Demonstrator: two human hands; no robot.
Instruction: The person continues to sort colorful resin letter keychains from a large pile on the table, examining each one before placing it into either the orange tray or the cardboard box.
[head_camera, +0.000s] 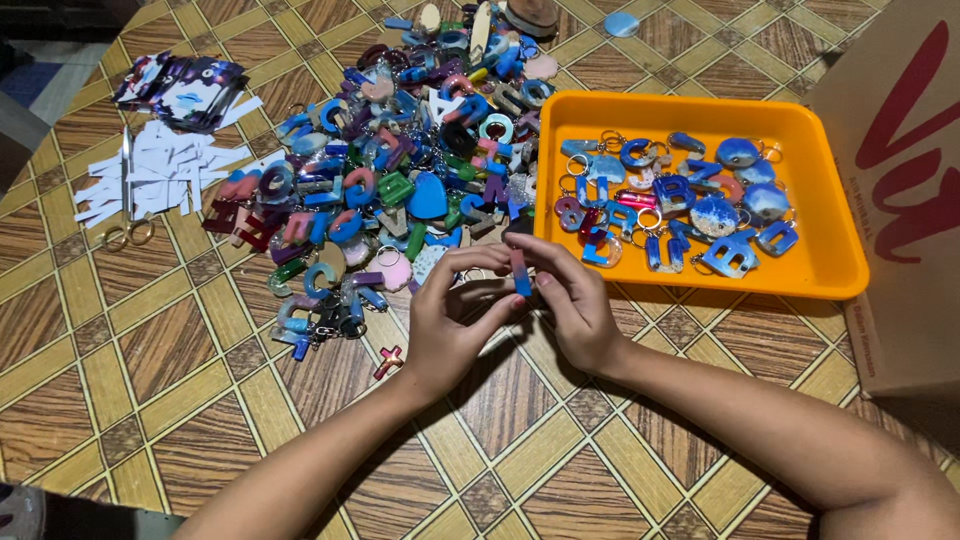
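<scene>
My left hand (452, 320) and my right hand (575, 300) meet near the middle of the patterned floor, both pinching a small blue and pink resin bar keychain (521, 274) between the fingertips. Just beyond my hands lies a big heap of colourful resin letter keychains (400, 170). To the right stands an orange plastic tray (820, 255) holding several blue-toned letter and round keychains (680, 205).
White cut paper strips (160, 175) with scissors (127, 215) lie at the left, beside a stack of dark printed cards (185, 90). A small red cross charm (388, 361) lies near my left wrist. A brown cardboard box (900, 190) stands at the right.
</scene>
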